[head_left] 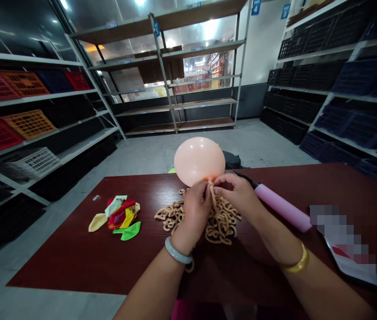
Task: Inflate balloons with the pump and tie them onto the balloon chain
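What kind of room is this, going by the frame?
Probably a storeroom or warehouse space: tall metal shelving with blue number tags, stacked plastic crates on side racks, and a bare grey floor around the work table.

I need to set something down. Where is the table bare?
Bare: the table at near left, this side of the limp balloons, and at far right, beyond the pink tube. Crowded: the middle, where left hand and right hand meet at the inflated balloon above tan loops; near right, a blurred item.
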Tool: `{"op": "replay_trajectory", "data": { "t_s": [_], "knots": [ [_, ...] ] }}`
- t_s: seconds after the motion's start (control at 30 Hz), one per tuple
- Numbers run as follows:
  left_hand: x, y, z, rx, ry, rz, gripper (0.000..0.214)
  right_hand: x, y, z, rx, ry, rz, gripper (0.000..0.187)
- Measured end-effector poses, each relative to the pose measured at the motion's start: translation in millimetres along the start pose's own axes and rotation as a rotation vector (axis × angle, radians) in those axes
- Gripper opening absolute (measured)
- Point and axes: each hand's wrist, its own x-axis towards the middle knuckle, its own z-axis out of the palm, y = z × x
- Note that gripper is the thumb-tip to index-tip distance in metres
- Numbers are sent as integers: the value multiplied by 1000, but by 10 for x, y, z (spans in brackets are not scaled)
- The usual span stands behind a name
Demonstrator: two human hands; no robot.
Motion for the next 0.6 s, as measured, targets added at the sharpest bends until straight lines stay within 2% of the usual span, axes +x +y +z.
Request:
{"op": "replay_trajectory", "data": {
  "t_s": [0.13, 0.2, 0.37, 0.47, 0.6],
  "knots": [
    [2, 15, -7, 26, -11, 30, 21, 5, 3, -30, 153, -105, 129, 19],
    [8, 12, 9, -60, -19, 12, 23, 0, -17, -18, 137, -66, 120, 20],
    [24, -23, 42, -196, -39, -4, 23, -27, -95, 13, -167, 149, -94, 10],
    [21, -36, 42, -224, -33, -14, 22, -36, -103, 4, -271, 152, -230, 4],
    [6, -28, 35, -284, -36, -27, 23, -36, -90, -19, -240, 115, -219, 8]
  ]
}}
